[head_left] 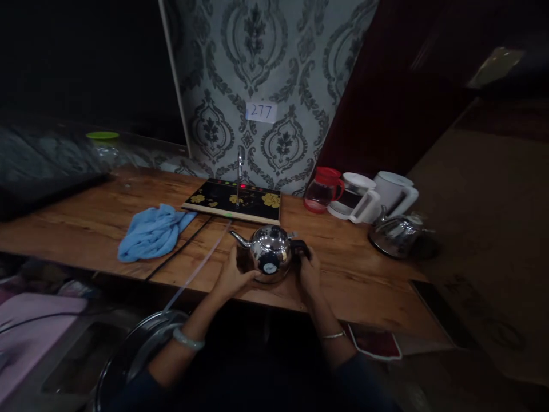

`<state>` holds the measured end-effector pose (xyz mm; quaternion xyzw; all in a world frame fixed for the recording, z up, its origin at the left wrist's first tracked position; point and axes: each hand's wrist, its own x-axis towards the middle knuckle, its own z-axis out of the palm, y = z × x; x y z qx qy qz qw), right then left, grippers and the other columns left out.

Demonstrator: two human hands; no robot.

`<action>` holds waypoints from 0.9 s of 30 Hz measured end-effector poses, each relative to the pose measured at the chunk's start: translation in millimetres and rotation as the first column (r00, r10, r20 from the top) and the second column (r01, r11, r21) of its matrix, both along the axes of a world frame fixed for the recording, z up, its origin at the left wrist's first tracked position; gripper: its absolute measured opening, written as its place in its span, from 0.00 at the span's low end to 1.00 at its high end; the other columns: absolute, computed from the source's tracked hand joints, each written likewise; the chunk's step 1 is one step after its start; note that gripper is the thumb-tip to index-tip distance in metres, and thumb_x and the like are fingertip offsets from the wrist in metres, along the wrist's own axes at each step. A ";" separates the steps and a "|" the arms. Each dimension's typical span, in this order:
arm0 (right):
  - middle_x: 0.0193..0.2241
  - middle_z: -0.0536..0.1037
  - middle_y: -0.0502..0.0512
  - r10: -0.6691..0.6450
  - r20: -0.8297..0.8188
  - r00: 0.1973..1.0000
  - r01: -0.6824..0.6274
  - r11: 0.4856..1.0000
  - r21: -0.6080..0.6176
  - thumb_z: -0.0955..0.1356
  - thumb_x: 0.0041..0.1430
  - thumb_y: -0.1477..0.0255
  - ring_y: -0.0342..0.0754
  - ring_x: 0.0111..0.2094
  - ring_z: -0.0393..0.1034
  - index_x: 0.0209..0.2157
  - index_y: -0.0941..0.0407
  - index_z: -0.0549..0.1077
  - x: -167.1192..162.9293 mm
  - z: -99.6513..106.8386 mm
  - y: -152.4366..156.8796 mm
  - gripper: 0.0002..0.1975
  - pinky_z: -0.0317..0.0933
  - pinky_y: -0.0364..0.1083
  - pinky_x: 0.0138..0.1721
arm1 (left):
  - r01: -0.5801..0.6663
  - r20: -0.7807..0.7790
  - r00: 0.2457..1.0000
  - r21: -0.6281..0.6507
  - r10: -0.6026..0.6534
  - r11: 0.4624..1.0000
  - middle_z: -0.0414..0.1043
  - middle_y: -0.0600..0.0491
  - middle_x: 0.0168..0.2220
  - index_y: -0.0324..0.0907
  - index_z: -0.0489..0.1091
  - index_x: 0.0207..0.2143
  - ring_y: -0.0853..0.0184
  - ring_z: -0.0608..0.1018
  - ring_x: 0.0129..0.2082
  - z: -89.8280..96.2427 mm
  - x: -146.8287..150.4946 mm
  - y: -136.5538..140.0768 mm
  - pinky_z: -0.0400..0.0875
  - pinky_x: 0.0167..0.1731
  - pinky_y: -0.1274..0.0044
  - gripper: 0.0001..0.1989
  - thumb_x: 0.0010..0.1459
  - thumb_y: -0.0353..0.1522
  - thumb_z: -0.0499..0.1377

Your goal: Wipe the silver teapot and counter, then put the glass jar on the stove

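The small steel kettle (270,253) sits near the front edge of the wooden desk (86,223), at about 6 o'clock from the black heating tray (234,200) with its thin spout pipe. To handle it well, I judge the weight should be taken at the handle while the other palm only steadies the body, keeping the pot level so the spout at its 9 o'clock side does not dip. The left hand (234,276) is half open, fingers curved against the kettle's lower left flank, touching rather than gripping. The right hand (307,270) is closed around the dark handle at the kettle's 3 o'clock side. A blue cloth (150,230) lies well apart at 9 o'clock, and other kettles (397,234) stand at 2 o'clock.
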<state>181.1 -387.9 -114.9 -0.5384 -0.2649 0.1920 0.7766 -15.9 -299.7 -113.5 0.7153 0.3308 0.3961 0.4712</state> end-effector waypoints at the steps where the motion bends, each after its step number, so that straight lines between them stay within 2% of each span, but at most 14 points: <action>1: 0.27 0.76 0.49 -0.003 -0.007 1.000 0.003 1.000 0.009 0.70 0.50 0.64 0.45 0.31 0.67 0.30 0.57 0.74 -0.4 0.3 0.0 0.10 0.61 0.45 0.38 | -0.005 -0.016 1.000 0.012 0.005 1.000 0.75 0.45 0.47 0.42 0.60 0.52 0.54 0.77 0.51 1.5 0.0 -0.6 0.69 0.52 0.62 0.38 0.38 0.37 0.71; 7: 0.26 0.73 0.46 -0.002 -0.088 0.996 0.007 0.998 0.059 0.70 0.49 0.65 0.44 0.30 0.65 0.28 0.56 0.72 0.0 0.7 0.6 0.09 0.59 0.43 0.35 | -0.073 -0.102 0.992 0.057 0.079 0.996 0.76 0.46 0.44 0.42 0.61 0.49 0.52 0.79 0.47 4.9 2.1 -4.3 0.72 0.48 0.61 0.36 0.37 0.36 0.71; 10: 0.26 0.74 0.47 -0.038 -0.069 0.997 0.042 0.997 0.065 0.70 0.48 0.66 0.44 0.30 0.65 0.29 0.57 0.73 2.8 0.6 1.3 0.09 0.60 0.43 0.36 | -0.089 -0.112 0.989 0.067 0.096 0.994 0.76 0.45 0.45 0.42 0.62 0.48 0.52 0.79 0.46 4.0 5.9 -6.4 0.72 0.47 0.60 0.34 0.38 0.38 0.70; 16: 0.25 0.74 0.47 -0.156 -0.033 0.987 0.158 0.986 0.052 0.66 0.47 0.67 0.45 0.30 0.65 0.28 0.55 0.72 8.2 1.5 4.3 0.07 0.61 0.43 0.34 | -0.044 -0.046 0.998 0.063 0.047 0.997 0.76 0.46 0.43 0.43 0.62 0.47 0.52 0.79 0.45 4.8 17.2 -8.8 0.72 0.48 0.59 0.34 0.38 0.43 0.69; 20: 0.26 0.75 0.47 -0.183 -0.031 0.983 0.185 0.980 0.073 0.64 0.48 0.70 0.45 0.32 0.67 0.28 0.55 0.71 18.0 3.4 6.0 0.06 0.63 0.43 0.37 | -0.044 -0.104 0.994 0.027 0.047 0.999 0.76 0.46 0.41 0.43 0.63 0.45 0.52 0.80 0.42 7.7 29.5 -6.4 0.74 0.45 0.58 0.34 0.37 0.47 0.69; 24: 0.27 0.75 0.47 -0.219 -0.011 0.976 0.219 0.972 0.080 0.64 0.49 0.71 0.45 0.32 0.68 0.29 0.55 0.72 38.0 1.4 4.1 0.06 0.64 0.43 0.37 | -0.029 -0.144 0.989 0.036 0.034 0.999 0.75 0.47 0.41 0.43 0.63 0.43 0.50 0.79 0.44 15.7 47.1 -7.4 0.73 0.46 0.56 0.35 0.36 0.49 0.69; 27: 0.27 0.76 0.46 -0.244 -0.005 0.970 0.244 0.968 0.057 0.64 0.49 0.72 0.45 0.32 0.68 0.29 0.54 0.72 55.3 -2.2 0.7 0.06 0.64 0.43 0.37 | 0.005 -0.146 0.989 -0.007 -0.006 1.000 0.75 0.47 0.41 0.43 0.62 0.43 0.49 0.79 0.44 22.2 61.8 -11.5 0.73 0.48 0.54 0.35 0.34 0.48 0.69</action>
